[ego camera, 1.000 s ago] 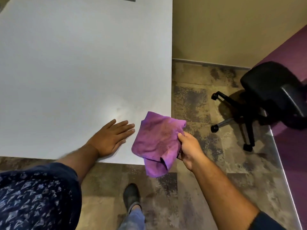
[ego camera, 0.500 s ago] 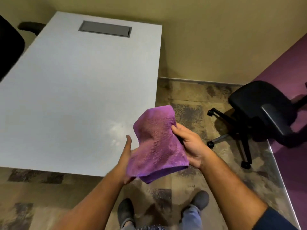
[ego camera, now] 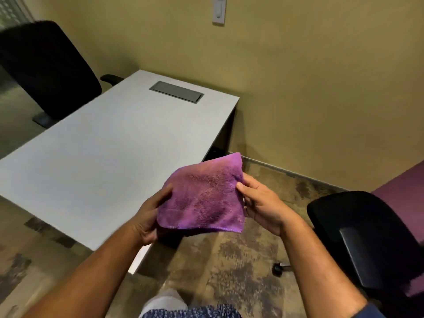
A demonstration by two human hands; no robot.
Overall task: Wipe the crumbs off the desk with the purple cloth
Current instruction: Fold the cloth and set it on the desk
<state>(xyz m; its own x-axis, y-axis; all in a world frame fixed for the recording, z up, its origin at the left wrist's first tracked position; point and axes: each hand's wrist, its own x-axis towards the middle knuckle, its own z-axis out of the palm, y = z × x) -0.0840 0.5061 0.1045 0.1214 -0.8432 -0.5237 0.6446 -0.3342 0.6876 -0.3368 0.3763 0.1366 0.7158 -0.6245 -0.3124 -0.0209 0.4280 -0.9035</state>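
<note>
Purple cloth [ego camera: 203, 198] held up in the air over the desk's [ego camera: 103, 157] near right corner, pinched at its left side by the left hand [ego camera: 149, 216] and at its right side by the right hand [ego camera: 261, 203], thumbs on top. Desk top bare but for a grey cable hatch [ego camera: 176, 91] near the far edge. Black chairs at far left [ego camera: 46, 70] and right [ego camera: 367, 244].

Single head-worn wide-angle view, looking forward and down, near both hands [ego camera: 259, 204], desk [ego camera: 110, 157] beyond

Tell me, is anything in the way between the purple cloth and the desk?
Nothing visible is. Both hands, left hand and right hand, hold the purple cloth in the air over the desk's near corner, whose top looks bare.
</note>
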